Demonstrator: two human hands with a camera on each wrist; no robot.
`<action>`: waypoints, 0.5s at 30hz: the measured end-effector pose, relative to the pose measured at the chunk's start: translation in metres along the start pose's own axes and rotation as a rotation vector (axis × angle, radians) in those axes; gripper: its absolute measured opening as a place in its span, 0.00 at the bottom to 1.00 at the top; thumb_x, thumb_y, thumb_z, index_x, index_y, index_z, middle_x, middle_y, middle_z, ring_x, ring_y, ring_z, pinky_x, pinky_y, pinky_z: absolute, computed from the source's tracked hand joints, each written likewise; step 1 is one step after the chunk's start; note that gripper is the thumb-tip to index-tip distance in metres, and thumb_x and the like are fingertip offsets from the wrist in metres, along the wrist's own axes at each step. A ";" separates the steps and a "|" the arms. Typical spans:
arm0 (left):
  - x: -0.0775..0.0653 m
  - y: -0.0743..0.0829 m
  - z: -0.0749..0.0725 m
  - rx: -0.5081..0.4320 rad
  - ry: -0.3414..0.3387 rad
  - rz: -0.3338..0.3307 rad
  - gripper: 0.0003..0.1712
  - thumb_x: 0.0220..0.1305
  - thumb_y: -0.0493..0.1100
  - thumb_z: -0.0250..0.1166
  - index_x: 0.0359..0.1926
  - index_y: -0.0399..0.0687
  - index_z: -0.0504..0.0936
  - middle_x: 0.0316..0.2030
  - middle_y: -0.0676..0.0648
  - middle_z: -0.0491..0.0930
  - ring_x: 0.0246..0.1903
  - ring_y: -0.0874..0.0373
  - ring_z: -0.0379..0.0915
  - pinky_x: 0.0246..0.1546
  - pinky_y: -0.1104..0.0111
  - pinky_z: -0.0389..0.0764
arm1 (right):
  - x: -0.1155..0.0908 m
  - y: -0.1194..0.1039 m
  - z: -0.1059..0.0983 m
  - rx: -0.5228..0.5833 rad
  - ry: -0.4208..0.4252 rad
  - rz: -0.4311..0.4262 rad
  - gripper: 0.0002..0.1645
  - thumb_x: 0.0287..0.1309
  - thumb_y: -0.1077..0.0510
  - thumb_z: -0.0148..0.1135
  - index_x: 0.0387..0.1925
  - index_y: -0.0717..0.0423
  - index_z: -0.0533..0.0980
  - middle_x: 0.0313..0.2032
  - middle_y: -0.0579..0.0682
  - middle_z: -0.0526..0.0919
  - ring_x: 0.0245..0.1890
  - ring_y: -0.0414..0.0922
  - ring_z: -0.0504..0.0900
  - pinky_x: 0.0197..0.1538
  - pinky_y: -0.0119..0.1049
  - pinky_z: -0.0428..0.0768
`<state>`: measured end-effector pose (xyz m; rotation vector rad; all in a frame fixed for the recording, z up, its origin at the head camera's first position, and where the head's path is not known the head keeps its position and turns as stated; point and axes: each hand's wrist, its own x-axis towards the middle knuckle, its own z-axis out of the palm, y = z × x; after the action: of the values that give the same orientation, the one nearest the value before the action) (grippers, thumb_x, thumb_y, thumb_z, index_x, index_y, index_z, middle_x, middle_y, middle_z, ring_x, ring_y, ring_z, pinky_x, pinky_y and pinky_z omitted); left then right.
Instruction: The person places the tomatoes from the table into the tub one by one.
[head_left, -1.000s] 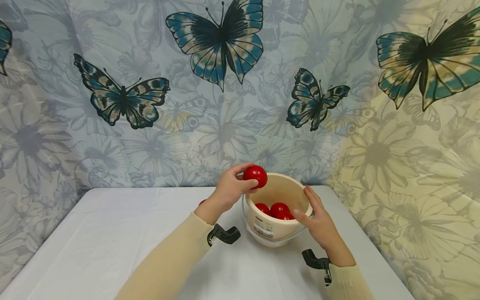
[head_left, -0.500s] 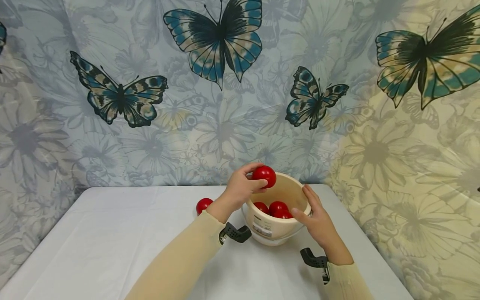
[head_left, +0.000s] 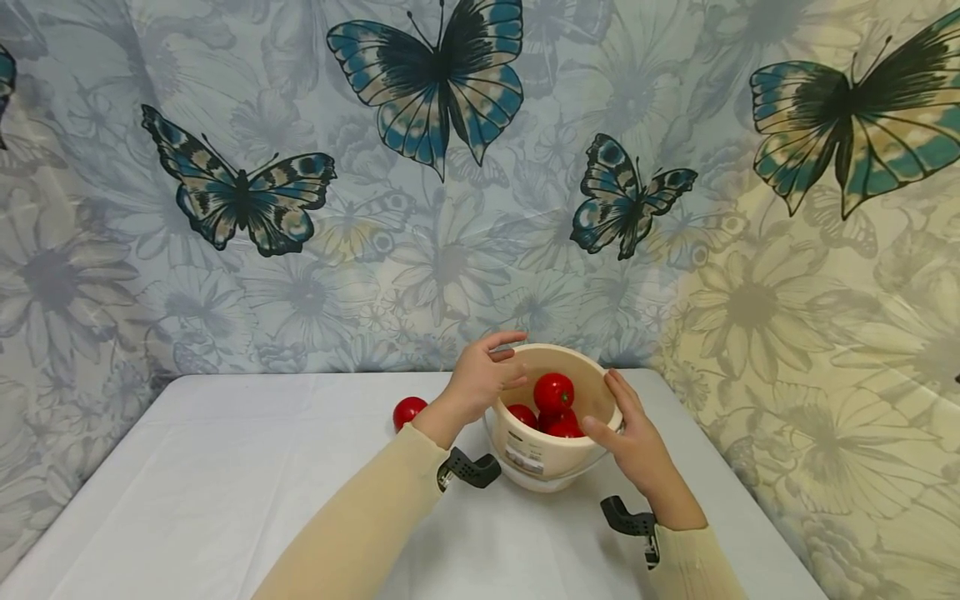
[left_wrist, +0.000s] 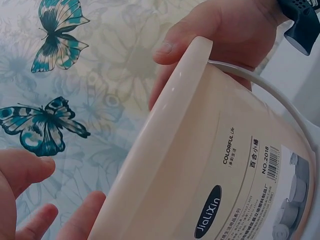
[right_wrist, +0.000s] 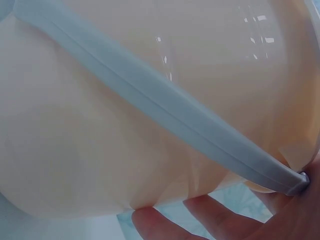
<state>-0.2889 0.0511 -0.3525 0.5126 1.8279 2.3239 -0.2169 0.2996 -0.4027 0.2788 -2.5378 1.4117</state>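
A cream bucket (head_left: 570, 452) stands tilted on the table, its mouth leaning toward me. Several red tomatoes lie in it; the topmost tomato (head_left: 553, 392) shows a small green stem mark. My left hand (head_left: 478, 379) is at the bucket's left rim, fingers spread and holding nothing; in the left wrist view its fingers (left_wrist: 82, 217) come up beside the rim. With my right hand (head_left: 637, 442) I grip the right side of the rim, thumb over the edge. Its fingers (right_wrist: 155, 222) rest along the bucket wall in the right wrist view.
One more red tomato (head_left: 408, 412) lies on the white-covered table (head_left: 225, 467), left of the bucket and beside my left wrist. The bucket's pale handle (right_wrist: 150, 100) hangs down along its side. A butterfly-patterned cloth (head_left: 450, 275) rises behind the table's back edge.
My left hand has moved right to the bucket and let go of the tomato it held. That tomato now sits on top of the others inside. My right hand has stayed on the rim.
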 end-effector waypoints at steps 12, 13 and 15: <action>-0.003 0.001 -0.004 -0.038 -0.010 -0.036 0.27 0.61 0.24 0.65 0.61 0.40 0.79 0.68 0.29 0.60 0.67 0.37 0.61 0.46 0.54 0.83 | 0.000 0.001 0.000 -0.005 -0.003 -0.001 0.52 0.64 0.46 0.65 0.78 0.58 0.47 0.78 0.53 0.43 0.74 0.61 0.47 0.69 0.61 0.57; -0.003 0.001 -0.004 -0.042 -0.010 -0.036 0.27 0.61 0.24 0.65 0.61 0.40 0.79 0.68 0.29 0.60 0.67 0.37 0.61 0.46 0.55 0.83 | 0.000 0.001 0.000 -0.008 -0.004 -0.003 0.52 0.64 0.46 0.65 0.78 0.58 0.47 0.78 0.54 0.43 0.74 0.61 0.47 0.69 0.61 0.57; -0.002 0.001 -0.005 -0.049 -0.011 -0.036 0.27 0.61 0.24 0.65 0.61 0.39 0.79 0.68 0.30 0.60 0.67 0.37 0.60 0.46 0.55 0.83 | 0.000 0.001 0.000 -0.015 -0.004 -0.006 0.52 0.64 0.47 0.65 0.78 0.59 0.47 0.78 0.54 0.43 0.74 0.61 0.47 0.69 0.61 0.57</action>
<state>-0.2882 0.0457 -0.3531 0.4807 1.7554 2.3320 -0.2169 0.3003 -0.4034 0.2869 -2.5474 1.3902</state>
